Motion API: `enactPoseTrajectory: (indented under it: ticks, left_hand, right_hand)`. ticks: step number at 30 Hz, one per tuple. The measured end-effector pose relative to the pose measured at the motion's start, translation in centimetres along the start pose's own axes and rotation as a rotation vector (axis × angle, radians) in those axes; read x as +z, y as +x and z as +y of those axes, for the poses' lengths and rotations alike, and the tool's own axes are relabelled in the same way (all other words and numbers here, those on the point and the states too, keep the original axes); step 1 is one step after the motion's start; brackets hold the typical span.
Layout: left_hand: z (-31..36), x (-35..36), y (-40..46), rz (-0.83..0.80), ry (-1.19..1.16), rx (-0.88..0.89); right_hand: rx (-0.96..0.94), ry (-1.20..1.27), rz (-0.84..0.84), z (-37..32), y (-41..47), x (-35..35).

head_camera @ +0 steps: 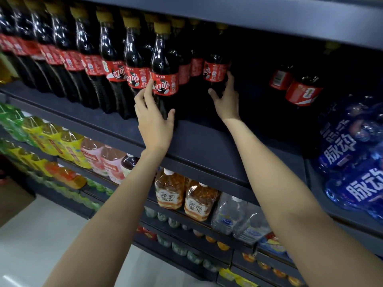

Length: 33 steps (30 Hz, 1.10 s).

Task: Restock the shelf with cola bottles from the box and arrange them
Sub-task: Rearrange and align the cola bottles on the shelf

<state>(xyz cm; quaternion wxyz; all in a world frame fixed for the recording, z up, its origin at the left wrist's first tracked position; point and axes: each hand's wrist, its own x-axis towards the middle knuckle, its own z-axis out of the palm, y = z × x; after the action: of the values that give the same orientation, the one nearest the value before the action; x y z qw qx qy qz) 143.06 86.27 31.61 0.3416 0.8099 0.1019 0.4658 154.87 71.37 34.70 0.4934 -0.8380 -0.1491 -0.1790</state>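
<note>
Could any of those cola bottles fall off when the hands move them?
Maybe. The left hand is around a front-row cola bottle that stands near the shelf edge; a pull outward might tip it off. The right hand touches another bottle set deeper in the dark, where a nudge could knock its neighbours. Further right, two bottles already look tilted and might roll.

Head view—close, angled up-left along the dark shelf point(199, 146).

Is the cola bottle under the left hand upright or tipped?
Upright: the cola bottle stands with its yellow cap on top, left hand around its lower body.
</note>
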Motion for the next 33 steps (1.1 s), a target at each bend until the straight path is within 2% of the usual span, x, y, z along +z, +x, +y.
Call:
enactPoseTrajectory:
  ticks: [5,9,11,13,15,17,20,23,26,30,33]
  left_hand:
    - [-0.5,0.0,0.3,-0.022,-0.030,0.007]
    - [-0.1,-0.4,0.2,-0.001,-0.011,0.007]
    - [1.5,-0.7,-0.7,0.098,-0.126,-0.052]
    - [3.9,-0.8,-2.1,0.135,-0.340,-0.060]
    - [6.2,-0.4,-3.1,0.041,-0.526,-0.007]
    - [7.6,1.1,-3.1,-0.157,-0.654,0.036]
    - [8.9,5.1,-2.1,-0.480,-0.613,0.144]
    - [10.3,10.2,-0.7,-0.653,-0.611,0.056]
    - [11.3,15.0,0.1,-0.716,-0.557,0.043]
    - [12.4,18.8,0.3,-0.736,-0.665,0.011]
    - [13.2,20.5,0.6,-0.730,-0.711,0.040]
  right_hand:
    - [0.016,-0.090,-0.091,0.0,0.6,-0.6]
    - [0.071,-0.071,-0.076,-0.8,0.3,-0.3]
    - [0.073,-0.075,-0.058,-1.3,-0.7,-0.7]
    - [0.044,-0.093,-0.014,-1.6,-2.9,-2.1]
    - [-0.032,-0.103,0.100,-1.4,-6.1,-4.4]
    - [-0.078,-0.154,0.247,-0.9,-9.1,-7.0]
    - [-0.043,-0.301,0.496,0.4,-11.2,-10.5]
    - [0.030,-0.367,0.697,2.0,-11.0,-12.6]
    - [0.118,-0.343,0.635,3.4,-9.1,-13.1]
    - [0.157,-0.248,0.473,4.4,-6.3,-12.9]
    - [0.146,-0.215,0.458,5.0,-5.5,-12.6]
